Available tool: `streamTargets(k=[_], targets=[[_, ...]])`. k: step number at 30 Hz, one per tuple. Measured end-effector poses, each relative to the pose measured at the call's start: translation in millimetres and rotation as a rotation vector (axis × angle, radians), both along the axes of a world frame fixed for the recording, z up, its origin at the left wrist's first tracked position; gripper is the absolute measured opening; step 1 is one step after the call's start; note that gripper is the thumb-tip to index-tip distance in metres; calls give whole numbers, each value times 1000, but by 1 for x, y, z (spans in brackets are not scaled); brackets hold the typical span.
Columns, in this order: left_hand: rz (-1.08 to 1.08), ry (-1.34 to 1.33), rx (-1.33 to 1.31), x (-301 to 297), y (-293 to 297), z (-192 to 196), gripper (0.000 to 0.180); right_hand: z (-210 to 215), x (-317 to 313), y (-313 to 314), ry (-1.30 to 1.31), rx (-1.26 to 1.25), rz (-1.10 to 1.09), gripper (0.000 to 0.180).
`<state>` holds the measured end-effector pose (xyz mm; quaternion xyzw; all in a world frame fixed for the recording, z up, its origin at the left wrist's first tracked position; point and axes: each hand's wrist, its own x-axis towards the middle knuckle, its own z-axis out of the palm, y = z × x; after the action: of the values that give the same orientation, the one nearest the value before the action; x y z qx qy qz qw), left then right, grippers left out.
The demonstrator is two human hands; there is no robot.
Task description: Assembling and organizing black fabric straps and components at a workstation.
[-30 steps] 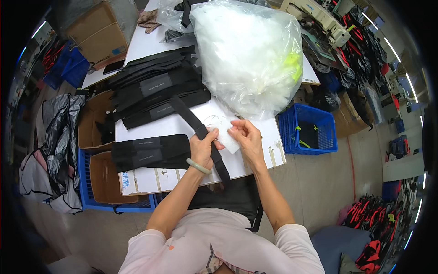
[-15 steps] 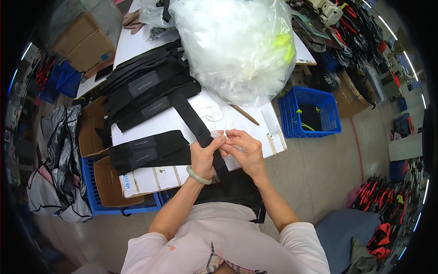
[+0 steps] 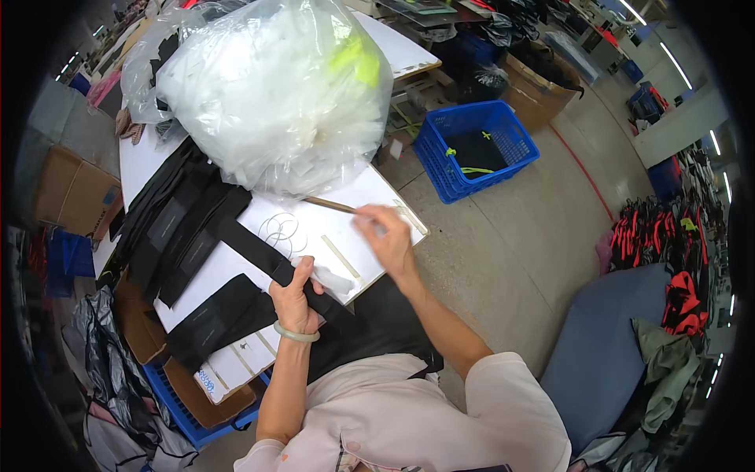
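Black strap (image 3: 271,263) and white tissue (image 3: 334,279) fill the left hand (image 3: 295,295); right hand (image 3: 385,240) grips a thin stick (image 3: 330,205).

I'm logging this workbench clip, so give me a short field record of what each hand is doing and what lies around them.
left hand: grips the black strap and a white piece against the table
right hand: reaches for the thin stick, touching its near end
behind: big clear plastic bag of white items
left of strap: stack of black straps
floor: blue crate
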<state>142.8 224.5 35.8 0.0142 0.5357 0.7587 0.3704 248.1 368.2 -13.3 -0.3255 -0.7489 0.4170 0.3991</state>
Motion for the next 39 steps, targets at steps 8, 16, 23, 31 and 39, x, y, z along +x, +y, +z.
streamTargets(k=[8,16,23,31,39], targets=[[-116,131,-15,8,9,0,13,44,14,-41,65,-560,458,35],[-93,135,42,17,15,10,17,46,16,-58,171,-527,305,14],[-55,-340,283,-20,13,4,35,63,41,-52,237,-528,388,9],[-81,-475,328,-14,29,26,42,96,59,-48,-33,-239,452,15],[15,-319,506,-5,-4,36,41,106,37,-95,-163,167,207,19]])
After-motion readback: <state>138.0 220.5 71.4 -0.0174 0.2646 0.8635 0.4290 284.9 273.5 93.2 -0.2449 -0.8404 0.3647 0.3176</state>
